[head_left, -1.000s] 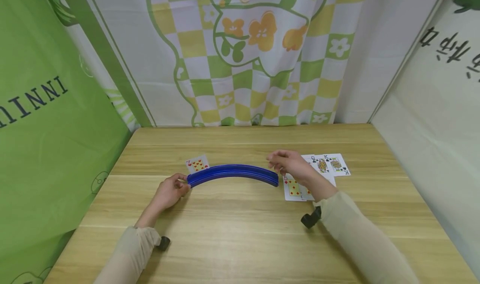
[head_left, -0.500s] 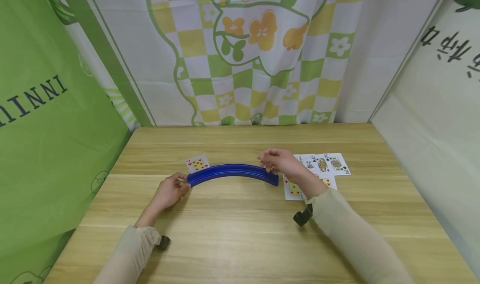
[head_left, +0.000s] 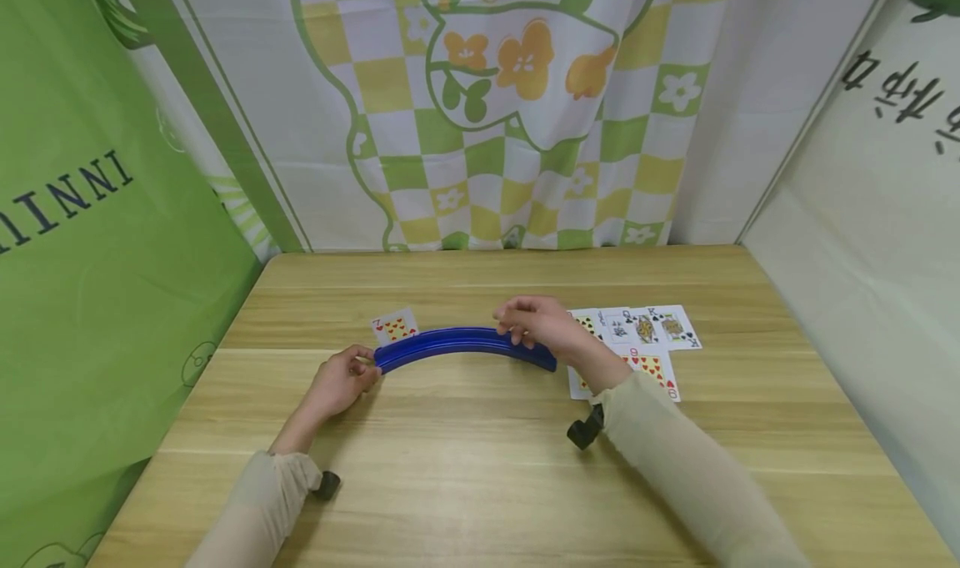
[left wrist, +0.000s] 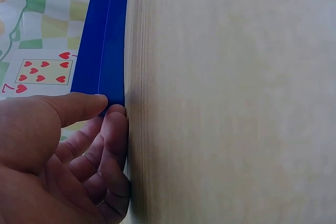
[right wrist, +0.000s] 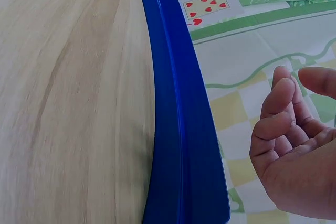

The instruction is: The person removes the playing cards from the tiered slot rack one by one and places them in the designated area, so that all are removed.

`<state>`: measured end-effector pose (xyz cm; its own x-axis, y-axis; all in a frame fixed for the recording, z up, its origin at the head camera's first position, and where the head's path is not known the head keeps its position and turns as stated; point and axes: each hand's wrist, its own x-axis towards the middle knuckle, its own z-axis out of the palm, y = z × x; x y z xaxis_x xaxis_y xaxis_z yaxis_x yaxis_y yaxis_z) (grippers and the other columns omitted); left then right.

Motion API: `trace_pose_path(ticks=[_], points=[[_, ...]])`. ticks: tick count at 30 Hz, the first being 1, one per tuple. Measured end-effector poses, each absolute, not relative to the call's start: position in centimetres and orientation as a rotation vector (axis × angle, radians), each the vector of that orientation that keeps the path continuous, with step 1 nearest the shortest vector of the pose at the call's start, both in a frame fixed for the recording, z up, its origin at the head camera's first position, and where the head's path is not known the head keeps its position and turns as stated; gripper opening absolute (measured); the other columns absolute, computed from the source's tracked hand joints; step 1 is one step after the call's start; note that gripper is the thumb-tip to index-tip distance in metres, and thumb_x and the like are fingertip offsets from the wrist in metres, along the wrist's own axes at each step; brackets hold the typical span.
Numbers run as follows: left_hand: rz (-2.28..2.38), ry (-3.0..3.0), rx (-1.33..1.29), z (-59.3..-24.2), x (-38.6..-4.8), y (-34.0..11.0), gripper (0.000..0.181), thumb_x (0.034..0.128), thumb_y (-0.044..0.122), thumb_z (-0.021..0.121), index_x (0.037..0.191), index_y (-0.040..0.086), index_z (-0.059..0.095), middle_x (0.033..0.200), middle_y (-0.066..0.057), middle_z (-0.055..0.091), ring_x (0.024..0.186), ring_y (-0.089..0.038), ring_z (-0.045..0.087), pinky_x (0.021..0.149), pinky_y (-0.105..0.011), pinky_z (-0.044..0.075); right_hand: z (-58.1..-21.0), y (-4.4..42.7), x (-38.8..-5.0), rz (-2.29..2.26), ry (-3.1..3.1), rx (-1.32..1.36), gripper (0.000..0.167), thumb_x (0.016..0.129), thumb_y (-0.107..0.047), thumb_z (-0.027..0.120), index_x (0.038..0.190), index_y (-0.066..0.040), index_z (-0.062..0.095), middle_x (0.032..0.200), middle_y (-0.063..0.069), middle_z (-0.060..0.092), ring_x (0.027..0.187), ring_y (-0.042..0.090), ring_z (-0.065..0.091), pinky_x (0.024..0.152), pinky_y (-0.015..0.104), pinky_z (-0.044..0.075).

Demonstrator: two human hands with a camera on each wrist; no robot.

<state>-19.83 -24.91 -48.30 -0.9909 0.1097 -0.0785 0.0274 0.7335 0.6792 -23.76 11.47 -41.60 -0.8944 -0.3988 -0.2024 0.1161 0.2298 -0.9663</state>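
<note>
A curved blue card holder [head_left: 450, 342] lies on the table. My left hand [head_left: 337, 384] pinches its left end between thumb and fingers. Near that end a seven of hearts [left wrist: 44, 72] stands in the holder, leaning back. My right hand [head_left: 551, 332] hovers over the right part of the holder, with a gap between thumb and forefinger and nothing between them. In the right wrist view its other fingers are loosely bent, and the hand is apart from the blue holder [right wrist: 181, 108].
Face-up playing cards lie in two overlapping rows at the right, with a nine of hearts [head_left: 654, 372] in front and a king [head_left: 673, 329] and queen [head_left: 644, 330] behind; my right forearm partly covers them. A patterned cloth [head_left: 510, 176] hangs behind the wooden table [head_left: 465, 476].
My right hand has moved left, from beside the cards to above the right part of the holder, uncovering more cards. The left hand, holder and seven of hearts have stayed put.
</note>
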Motion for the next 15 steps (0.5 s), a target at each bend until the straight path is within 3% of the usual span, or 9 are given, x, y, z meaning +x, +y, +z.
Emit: trace_pose_path(ticks=[15], points=[[1.074,2.831,0.106,-48.3,-19.8,-24.9,0.032,0.0942,0.017,0.067,0.121,0.001,0.060,0.089,-0.010,0.073,0.063,-0.011,0.061,0.063,-0.029,0.046,-41.5,9.0,-24.0,-1.700,2.068,-0.273,0.024,0.101,-0.024,0.057,0.116,-0.007,0.066,0.096,0.005,0.068,0.077,0.019,0.058,0.066,0.029,0.045]])
